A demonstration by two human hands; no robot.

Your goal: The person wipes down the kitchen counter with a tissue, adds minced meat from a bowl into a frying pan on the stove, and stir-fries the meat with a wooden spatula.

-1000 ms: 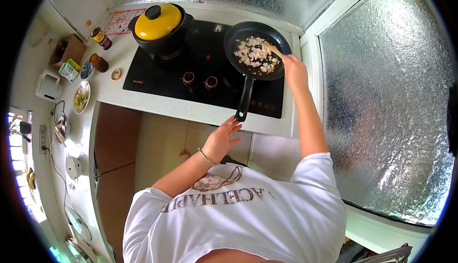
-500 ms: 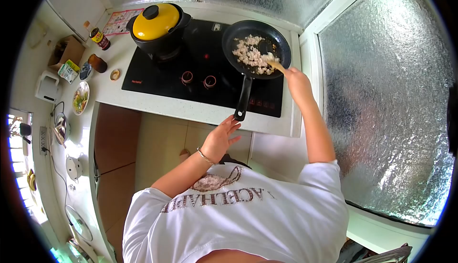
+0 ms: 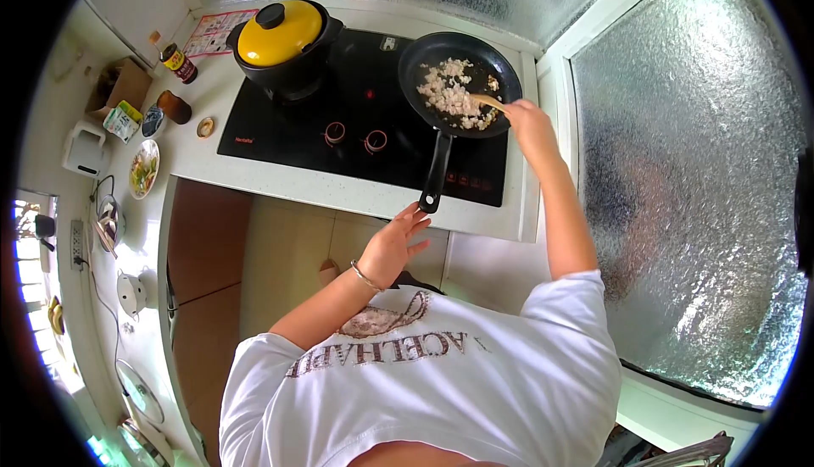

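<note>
A black frying pan (image 3: 419, 58) sits on the right side of the black cooktop (image 3: 280, 131), its handle (image 3: 437, 170) toward me. Pale crumbled minced meat (image 3: 449, 92) lies spread in it. My right hand (image 3: 532, 124) is closed around a wooden spatula (image 3: 489, 101), whose blade is down in the meat at the pan's right side. My left hand (image 3: 393, 249) is at the handle's end, fingers stretched out and apart. Its fingertips appear to touch the handle tip without wrapping round it.
A black pot with a yellow lid (image 3: 280, 33) stands on the cooktop's left. Along the left counter are a sauce bottle (image 3: 179, 63), a brown jar (image 3: 175, 108), a small round dish (image 3: 205, 127) and a plate of cut vegetables (image 3: 145, 169). A textured glass panel (image 3: 678, 179) borders the right side.
The right hand and spatula have shifted slightly up, and some meat has been pushed left, baring more of the pan's right side. The left hand remains at the handle's end.
</note>
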